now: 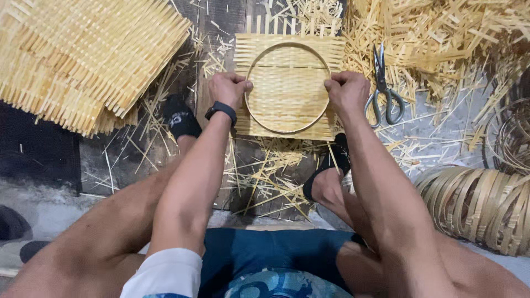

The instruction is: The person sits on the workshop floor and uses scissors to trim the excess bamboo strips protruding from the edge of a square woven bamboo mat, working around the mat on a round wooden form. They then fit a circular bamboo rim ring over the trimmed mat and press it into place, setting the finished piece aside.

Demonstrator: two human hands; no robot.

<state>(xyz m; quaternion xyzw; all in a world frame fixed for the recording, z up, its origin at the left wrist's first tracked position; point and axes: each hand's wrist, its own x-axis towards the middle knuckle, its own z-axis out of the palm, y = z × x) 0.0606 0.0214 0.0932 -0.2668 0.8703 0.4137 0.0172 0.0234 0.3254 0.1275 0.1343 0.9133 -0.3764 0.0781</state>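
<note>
No packages, signs or screens in view. Only a small white printed mark on a black sock point(179, 118), just left of and below the left hand point(229, 90).

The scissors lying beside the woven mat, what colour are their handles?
Grey-green handles on the metal scissors, with dark blades; the head view shows them.

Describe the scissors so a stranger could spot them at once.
Start at the square woven mat with the round hoop that both hands press. Just beyond the right hand lie the scissors, the only metal thing among the pale bamboo strips.
</note>
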